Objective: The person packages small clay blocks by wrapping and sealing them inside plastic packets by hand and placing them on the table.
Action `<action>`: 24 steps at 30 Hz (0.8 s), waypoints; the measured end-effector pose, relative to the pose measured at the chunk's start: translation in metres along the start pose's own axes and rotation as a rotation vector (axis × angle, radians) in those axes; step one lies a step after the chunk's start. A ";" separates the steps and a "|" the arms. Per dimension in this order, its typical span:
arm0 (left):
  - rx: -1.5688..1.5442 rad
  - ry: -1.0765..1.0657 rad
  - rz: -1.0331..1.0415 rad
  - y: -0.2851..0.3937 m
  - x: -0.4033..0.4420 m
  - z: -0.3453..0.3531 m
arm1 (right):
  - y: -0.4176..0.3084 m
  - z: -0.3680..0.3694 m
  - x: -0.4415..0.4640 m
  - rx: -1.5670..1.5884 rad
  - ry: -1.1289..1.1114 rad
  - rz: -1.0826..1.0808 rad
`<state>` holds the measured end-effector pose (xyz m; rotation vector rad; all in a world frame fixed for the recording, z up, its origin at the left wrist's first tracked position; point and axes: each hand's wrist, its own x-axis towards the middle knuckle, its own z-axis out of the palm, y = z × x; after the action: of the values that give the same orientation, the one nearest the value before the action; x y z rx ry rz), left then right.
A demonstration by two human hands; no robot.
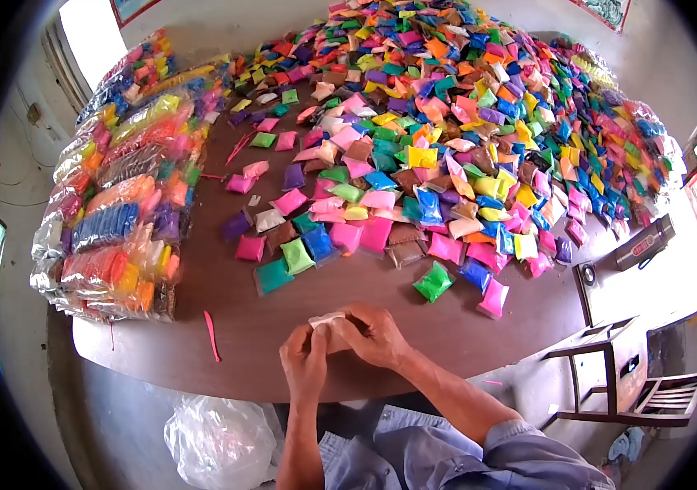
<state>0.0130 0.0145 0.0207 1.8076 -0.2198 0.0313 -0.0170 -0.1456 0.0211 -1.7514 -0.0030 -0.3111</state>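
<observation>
Whitish item (327, 319) pinched by fingers of left hand (303, 353) and right hand (377, 336), over brown surface (262, 359), colourful packets (423, 157) heaped beyond

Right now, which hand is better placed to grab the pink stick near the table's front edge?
Probably the left hand: it's nearer the pink stick than the right hand is. Both hold a white piece, though.

Can't make out the white piece (328, 319) near the front edge of the table (152, 347) — largely hidden by fingers (365, 317); can't see the far edge beneath the packet heap (446, 106).
</observation>
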 end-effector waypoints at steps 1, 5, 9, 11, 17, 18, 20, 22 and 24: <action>0.001 0.000 -0.002 -0.003 0.000 -0.001 | 0.000 0.000 0.000 0.001 -0.001 0.002; 0.002 -0.012 0.020 -0.001 0.000 -0.001 | 0.006 0.002 -0.001 0.080 0.000 0.059; -0.142 -0.001 -0.064 0.002 -0.001 0.001 | 0.012 0.002 -0.002 0.041 0.027 -0.006; -0.098 0.000 -0.023 0.001 -0.001 0.000 | 0.009 0.001 -0.001 0.041 0.017 0.001; -0.116 0.035 -0.045 -0.001 0.001 0.001 | 0.013 0.006 -0.001 0.056 0.019 0.036; -0.139 0.020 -0.068 -0.005 0.000 -0.002 | 0.014 0.007 0.000 0.035 0.044 0.018; -0.148 -0.011 -0.083 -0.010 -0.002 -0.005 | 0.011 0.004 -0.001 0.077 0.008 0.075; -0.309 -0.013 -0.136 0.003 0.000 0.003 | 0.006 0.002 0.000 0.063 0.026 0.056; -0.243 -0.036 -0.133 -0.003 -0.002 0.000 | 0.004 0.001 0.000 0.062 0.001 0.048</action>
<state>0.0117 0.0157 0.0179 1.5772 -0.1227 -0.1173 -0.0162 -0.1454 0.0174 -1.6870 0.0298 -0.2737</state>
